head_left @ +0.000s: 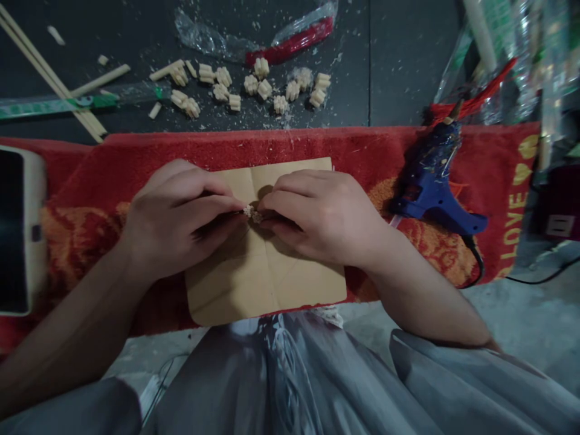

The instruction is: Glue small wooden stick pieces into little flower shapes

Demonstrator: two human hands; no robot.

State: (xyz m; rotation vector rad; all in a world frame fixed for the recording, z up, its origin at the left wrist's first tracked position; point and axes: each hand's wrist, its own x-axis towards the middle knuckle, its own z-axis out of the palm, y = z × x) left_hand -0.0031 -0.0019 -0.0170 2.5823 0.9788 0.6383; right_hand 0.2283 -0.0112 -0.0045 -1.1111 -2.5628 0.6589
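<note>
Over a tan sheet of card [235, 284], my left hand [174, 214] and my right hand [317, 211] meet fingertip to fingertip. My left hand is closed in a pinch on a small pale cluster of short sticks [248, 210], its flower-shaped end facing up. A second stick cluster [257, 217], touching or very close to the first, is pinched by my right hand. Fingers hide most of both pieces. Beyond the towel lie several similar stick clusters [265, 89], pale and ridged.
A red towel [217, 145] lies under the card. On its right rests a blue hot glue gun [435, 193] with a black cord; a phone-like device [22, 229] sits left. Long wooden sticks [49, 75], plastic wrappers [208, 39] and pale crumbs cover parts of the dark table.
</note>
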